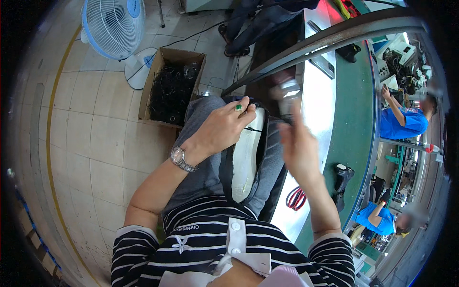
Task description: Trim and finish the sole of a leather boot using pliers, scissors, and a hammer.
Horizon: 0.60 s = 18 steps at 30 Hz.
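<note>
Across my lap lies an unfinished black shoe, sole side up, showing its long whitish insole. A thin black strand crosses the insole near its far end. My left hand is closed at that far end, thumb and fingers pinched on the shoe's dark edge; a green-stoned ring and a wristwatch show on this arm. To the right of the shoe, my right hand is raised and smeared by motion. It grips a blurred tool with a shiny metal head and dark handle, apparently a hammer.
A cardboard box of black scraps and a white-blue fan stand on the floor. Right are a metal bench edge with a red-black coil, a phone, and a green belt bearing black footwear. A metal bar crosses above. Several people are nearby.
</note>
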### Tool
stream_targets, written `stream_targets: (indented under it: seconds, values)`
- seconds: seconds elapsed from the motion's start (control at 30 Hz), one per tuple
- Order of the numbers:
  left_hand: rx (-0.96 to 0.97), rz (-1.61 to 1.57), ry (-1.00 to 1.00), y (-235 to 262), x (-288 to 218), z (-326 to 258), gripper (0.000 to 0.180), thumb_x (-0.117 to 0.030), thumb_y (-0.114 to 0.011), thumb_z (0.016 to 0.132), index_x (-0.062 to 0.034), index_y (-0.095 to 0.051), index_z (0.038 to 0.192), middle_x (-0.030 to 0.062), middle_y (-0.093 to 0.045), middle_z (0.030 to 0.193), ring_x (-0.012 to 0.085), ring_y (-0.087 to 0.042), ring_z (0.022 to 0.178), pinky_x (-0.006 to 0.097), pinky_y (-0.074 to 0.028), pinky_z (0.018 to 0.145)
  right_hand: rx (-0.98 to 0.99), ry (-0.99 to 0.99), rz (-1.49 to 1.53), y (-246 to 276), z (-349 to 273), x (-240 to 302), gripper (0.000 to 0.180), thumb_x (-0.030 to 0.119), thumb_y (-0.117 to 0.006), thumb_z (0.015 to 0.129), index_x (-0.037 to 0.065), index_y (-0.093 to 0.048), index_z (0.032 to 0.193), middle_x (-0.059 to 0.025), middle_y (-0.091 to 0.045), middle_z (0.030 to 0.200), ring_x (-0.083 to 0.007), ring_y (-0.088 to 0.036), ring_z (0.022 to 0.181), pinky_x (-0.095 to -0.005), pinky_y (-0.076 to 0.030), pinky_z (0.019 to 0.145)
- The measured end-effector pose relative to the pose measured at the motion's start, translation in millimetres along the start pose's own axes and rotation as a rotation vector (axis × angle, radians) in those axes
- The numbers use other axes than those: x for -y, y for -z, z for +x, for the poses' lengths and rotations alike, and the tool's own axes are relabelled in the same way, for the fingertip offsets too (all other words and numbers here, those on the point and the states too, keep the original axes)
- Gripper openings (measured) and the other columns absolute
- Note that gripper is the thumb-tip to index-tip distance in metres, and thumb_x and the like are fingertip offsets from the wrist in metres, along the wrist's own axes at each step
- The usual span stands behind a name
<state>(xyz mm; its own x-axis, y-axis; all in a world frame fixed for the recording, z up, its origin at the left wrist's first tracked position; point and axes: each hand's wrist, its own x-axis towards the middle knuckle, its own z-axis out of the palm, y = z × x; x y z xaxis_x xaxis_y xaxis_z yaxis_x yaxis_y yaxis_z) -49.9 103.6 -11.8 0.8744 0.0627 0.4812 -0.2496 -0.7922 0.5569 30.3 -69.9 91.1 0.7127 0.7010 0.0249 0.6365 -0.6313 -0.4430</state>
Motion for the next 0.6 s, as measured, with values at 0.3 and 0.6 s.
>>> stream_targets:
  seconds: [0.3,0.6]
  values:
    - [-0.048,-0.08,0.029,-3,3,-1,0.033,0.003,-0.061,0.079,0.0014,-0.063,0.112,0.0212,-0.062,0.121,0.0345,-0.066,0.094,0.038,-0.054,0.083,-0.13,0.133,0.11,-12,-3,-10,0.07,0.013,-0.058,0.093,0.014,-0.019,0.151,-0.0221,-0.064,0.075,-0.0359,-0.066,0.063,-0.0416,-0.052,0.054]
    - [-0.081,-0.123,0.072,-4,6,1,0.022,0.003,-0.059,0.082,0.001,-0.063,0.103,0.0189,-0.065,0.116,0.0338,-0.067,0.089,0.039,-0.054,0.08,-0.004,0.134,0.139,1,3,-5,0.068,0.009,-0.057,0.092,0.013,-0.022,0.15,-0.0197,-0.065,0.071,-0.0337,-0.066,0.06,-0.0427,-0.051,0.054]
